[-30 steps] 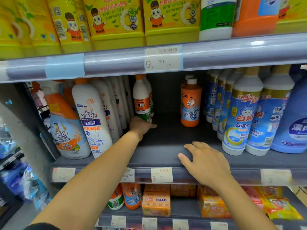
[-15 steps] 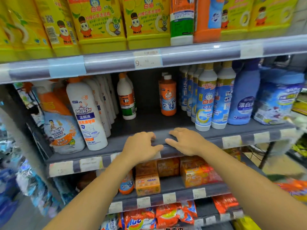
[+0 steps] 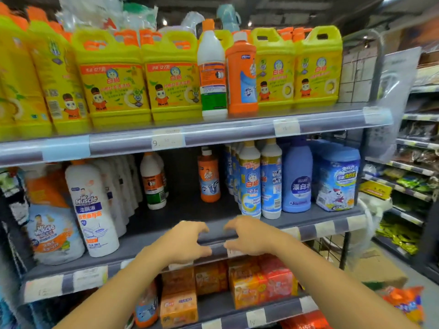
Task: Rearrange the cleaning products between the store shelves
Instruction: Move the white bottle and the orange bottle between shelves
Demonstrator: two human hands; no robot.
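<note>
My left hand (image 3: 184,241) and my right hand (image 3: 249,236) hover side by side in front of the middle shelf's front edge (image 3: 320,227), fingers loosely curled, holding nothing. On the middle shelf stand a white bottle with an orange cap (image 3: 153,184) and an orange drain-cleaner bottle (image 3: 209,178), with a bare gap between them. On the top shelf a white bottle (image 3: 212,74) and an orange bottle (image 3: 242,72) stand among yellow detergent jugs (image 3: 171,77).
White Mr Muscle bottles (image 3: 91,207) and a refill pouch (image 3: 51,224) fill the middle shelf's left. Blue-labelled bottles (image 3: 250,181), a blue bleach bottle (image 3: 298,176) and a blue pack (image 3: 337,179) stand at its right. Orange soap boxes (image 3: 249,279) lie on the lower shelf. An aisle opens at right.
My left hand drew back out of the middle shelf to its front edge, beside my right hand. Both hands lifted off the edge. The view pulled back and tilted up, showing the top shelf.
</note>
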